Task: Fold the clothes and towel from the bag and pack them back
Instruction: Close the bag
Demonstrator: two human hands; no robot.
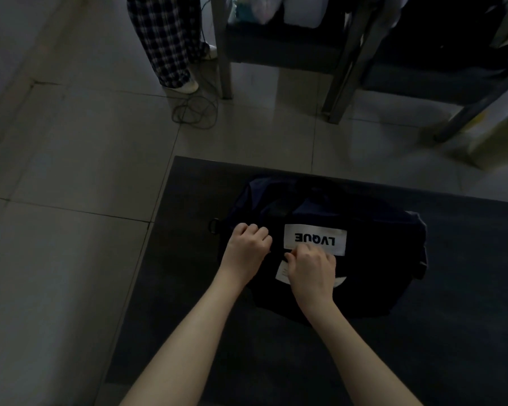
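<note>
Floor tiles (71, 159) at nine o'clock; plaid-trousered legs (165, 39) at eleven. Left hand (248, 244) near centre, grip curled tight on fabric at left end of dark bag (379, 259). Bag flat on dark table (176, 259), white label (316, 238) facing up. Right hand (313, 269) at label's six o'clock, touching it, grip pinched on bag top. Metal frame legs (344, 68) at one o'clock.

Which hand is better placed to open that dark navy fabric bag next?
Probably right: the right hand pinches the dark navy fabric bag beside its white label; the left hand grips its end.
</note>
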